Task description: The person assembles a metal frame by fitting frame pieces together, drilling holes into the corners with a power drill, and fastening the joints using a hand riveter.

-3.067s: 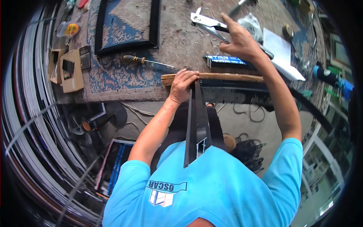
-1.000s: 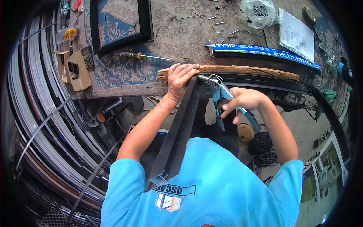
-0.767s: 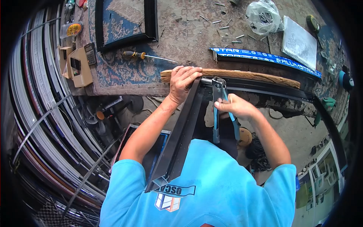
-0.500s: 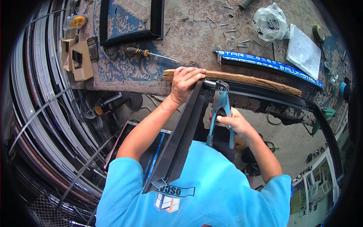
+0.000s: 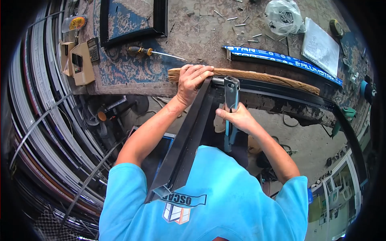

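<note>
Black frame (image 5: 187, 136), corner at the near edge of the worktop (image 5: 193, 28), one bar slanting back toward a blue shirt (image 5: 233, 188). Just beyond its top bar, a wooden strip (image 5: 257, 76). At the inner corner, a blue-handled squeeze tool (image 5: 232, 92), clasped in a right hand (image 5: 240, 117) closed about its grips. Over strip and corner, a left hand (image 5: 189, 83), fingers bent, clamping both. Farther up, a screwdriver (image 5: 140, 50) and loose metal pins (image 5: 240, 25).

On the carpeted bench (image 5: 132, 76) — black frame (image 5: 160, 20), screwdriver (image 5: 150, 51), notebook (image 5: 321, 47), plastic bag (image 5: 283, 18) — and a wooden strip (image 5: 261, 76) along its edge
</note>
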Available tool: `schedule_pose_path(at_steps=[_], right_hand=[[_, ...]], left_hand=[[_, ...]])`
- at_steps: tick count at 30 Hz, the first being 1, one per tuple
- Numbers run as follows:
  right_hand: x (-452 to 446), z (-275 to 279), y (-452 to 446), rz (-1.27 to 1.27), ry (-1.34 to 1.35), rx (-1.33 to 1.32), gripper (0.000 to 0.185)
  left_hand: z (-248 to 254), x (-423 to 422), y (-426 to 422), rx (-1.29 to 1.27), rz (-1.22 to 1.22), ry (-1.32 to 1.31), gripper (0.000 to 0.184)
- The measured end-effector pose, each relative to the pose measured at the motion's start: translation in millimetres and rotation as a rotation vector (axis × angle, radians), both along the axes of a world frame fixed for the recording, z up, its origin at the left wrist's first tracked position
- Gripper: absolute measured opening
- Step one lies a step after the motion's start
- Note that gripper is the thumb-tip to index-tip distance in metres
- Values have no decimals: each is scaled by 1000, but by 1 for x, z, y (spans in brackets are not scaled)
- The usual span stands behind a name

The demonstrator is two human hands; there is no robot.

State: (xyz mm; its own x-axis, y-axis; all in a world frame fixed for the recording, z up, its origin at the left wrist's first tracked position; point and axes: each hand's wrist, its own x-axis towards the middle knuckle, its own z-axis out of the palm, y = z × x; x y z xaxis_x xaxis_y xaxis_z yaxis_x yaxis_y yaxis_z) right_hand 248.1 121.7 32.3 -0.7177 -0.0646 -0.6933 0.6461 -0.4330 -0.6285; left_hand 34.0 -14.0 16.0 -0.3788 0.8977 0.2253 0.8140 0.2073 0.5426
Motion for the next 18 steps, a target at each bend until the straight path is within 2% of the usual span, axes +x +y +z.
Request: schedule_pose_path(at_steps=[1,4,5,6,8,11,12,13,14,16,18], right_hand=[[0,6,18,193,-98,-44,43],[1,25,37,186,-120,-116,42],[17,9,47,138,-110,-330,38],[10,35,68,107,-80,-393,37],[-2,34,85,281,-105,-484,38],[-15,27,73,350,-178,-433,30],[-18,24,70,362,-214,-400,30],[-16,29,68,343,-124,-336,35],[-6,11,60,479,-119,-43,42],[4,27,45,-2,-73,-378,49],[7,28,32,-55,73,-344,53]], left_hand=[[-1,1,0,-1,-2,-4,21],[-2,1,-2,-10,-3,-6,22],[-4,0,-2,-2,-9,0,22],[-4,0,-2,0,-6,4,22],[-3,1,-2,-9,-4,-7,22],[-2,1,-2,-5,-4,-5,22],[-1,0,-2,-7,-1,0,22],[0,1,-1,-11,5,-9,21],[1,2,0,-15,10,-20,21],[1,2,0,-9,19,-2,19],[1,2,0,-6,15,-23,19]])
